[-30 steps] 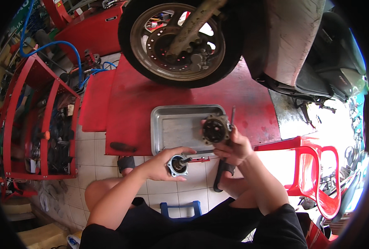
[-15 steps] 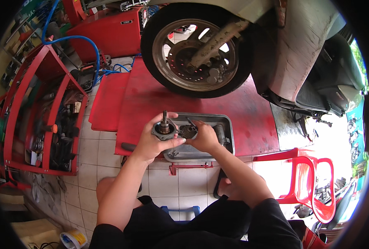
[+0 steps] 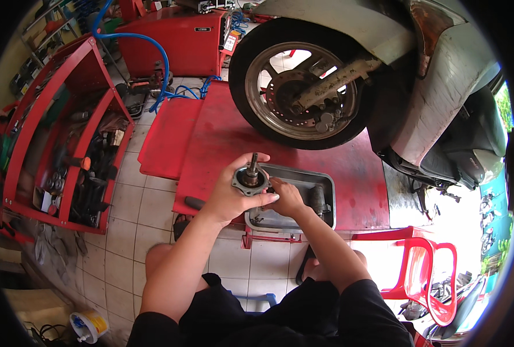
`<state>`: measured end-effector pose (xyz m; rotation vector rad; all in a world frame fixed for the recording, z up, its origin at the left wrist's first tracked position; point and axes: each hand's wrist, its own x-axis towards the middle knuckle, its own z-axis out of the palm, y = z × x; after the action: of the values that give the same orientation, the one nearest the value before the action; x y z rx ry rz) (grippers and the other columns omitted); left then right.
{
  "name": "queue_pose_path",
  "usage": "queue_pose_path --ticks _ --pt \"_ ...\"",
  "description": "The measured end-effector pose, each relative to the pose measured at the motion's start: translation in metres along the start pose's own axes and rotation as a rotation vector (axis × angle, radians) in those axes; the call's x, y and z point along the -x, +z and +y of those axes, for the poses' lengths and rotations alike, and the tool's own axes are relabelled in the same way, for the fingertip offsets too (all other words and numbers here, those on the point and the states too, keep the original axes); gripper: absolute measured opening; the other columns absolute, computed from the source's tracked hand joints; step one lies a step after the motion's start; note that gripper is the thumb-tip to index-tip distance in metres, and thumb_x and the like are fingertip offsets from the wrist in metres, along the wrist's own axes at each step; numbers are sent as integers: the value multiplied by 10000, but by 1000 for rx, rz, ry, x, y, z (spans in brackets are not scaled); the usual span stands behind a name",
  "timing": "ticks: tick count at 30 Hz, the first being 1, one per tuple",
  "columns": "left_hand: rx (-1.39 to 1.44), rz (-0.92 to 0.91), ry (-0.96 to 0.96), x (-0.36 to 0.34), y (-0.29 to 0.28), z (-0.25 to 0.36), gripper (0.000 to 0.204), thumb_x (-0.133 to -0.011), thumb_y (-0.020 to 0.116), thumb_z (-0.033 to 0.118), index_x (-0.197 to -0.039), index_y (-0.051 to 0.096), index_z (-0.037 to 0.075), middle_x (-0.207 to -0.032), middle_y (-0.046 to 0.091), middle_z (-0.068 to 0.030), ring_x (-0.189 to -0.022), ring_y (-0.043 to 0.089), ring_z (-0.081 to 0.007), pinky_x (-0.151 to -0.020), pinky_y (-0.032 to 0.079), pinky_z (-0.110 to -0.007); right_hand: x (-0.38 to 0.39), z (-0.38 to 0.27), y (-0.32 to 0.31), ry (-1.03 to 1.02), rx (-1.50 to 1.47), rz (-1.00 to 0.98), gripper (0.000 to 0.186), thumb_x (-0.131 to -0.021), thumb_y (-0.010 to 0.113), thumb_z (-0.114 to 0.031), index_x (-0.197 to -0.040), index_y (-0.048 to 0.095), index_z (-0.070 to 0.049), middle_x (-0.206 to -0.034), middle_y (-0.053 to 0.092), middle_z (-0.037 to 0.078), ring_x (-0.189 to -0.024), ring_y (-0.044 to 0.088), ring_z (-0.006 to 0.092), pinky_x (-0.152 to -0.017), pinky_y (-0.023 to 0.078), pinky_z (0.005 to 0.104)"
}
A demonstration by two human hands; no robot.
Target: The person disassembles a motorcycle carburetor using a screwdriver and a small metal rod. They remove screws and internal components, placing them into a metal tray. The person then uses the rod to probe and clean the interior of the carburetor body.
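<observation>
My left hand (image 3: pixel 223 195) is wrapped around a round metal housing (image 3: pixel 246 186) with a lobed flange. A thin ridged shaft (image 3: pixel 253 164) stands up from its middle. Close against the housing's right side is my right hand (image 3: pixel 288 200), its fingers curled in; what they grip is hidden. Both hands are above the left part of a metal tray (image 3: pixel 333 203). A dull grey cylindrical part (image 3: pixel 320 200) lies in the tray's right half, and small dark pieces lie near its front left corner.
The tray rests on a red lift platform (image 3: pixel 210 136), beside a dark handle (image 3: pixel 195 202). Beyond it hangs a motorbike's front wheel (image 3: pixel 303 87). A red tool rack (image 3: pixel 74 173) stands left, a red plastic chair (image 3: pixel 424 272) right. A blue hose (image 3: pixel 135 36) curves at the back left.
My view has shifted, so the scene sits further right. My right hand has come in against the housing. The dark slim piece at its fingers no longer shows.
</observation>
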<state>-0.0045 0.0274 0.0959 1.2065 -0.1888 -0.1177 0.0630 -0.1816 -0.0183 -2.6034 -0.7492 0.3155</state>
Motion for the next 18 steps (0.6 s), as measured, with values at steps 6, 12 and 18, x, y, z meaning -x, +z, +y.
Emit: queue_pose_path --ticks 6,12,18 --pt "-343 -73 195 -1 3 -17 648 -681 866 13 -1256 572 60 -931 620 19 -826 601 -90 -801 495 -256 14 -10 -46 86 -277 286 317 -747 822 -204 -974 661 -53 -861 617 94 -766 564 214 -677 452 360" --pt "-745 -141 135 15 17 -26 747 -632 862 44 -1306 545 114 -886 689 -100 -814 689 -235 -761 524 -332 71 -44 -90 -320 -460 304 377 -854 711 -246 -620 521 -20 -570 496 113 -506 457 275 -507 369 377" --pt "-825 -337 83 24 36 -28 955 -668 772 76 -1508 332 189 -823 676 -187 -780 663 -422 -676 492 -500 95 -47 -83 -453 -193 284 356 -722 748 -382 -748 615 -53 -610 584 119 -563 616 349 -537 483 419"
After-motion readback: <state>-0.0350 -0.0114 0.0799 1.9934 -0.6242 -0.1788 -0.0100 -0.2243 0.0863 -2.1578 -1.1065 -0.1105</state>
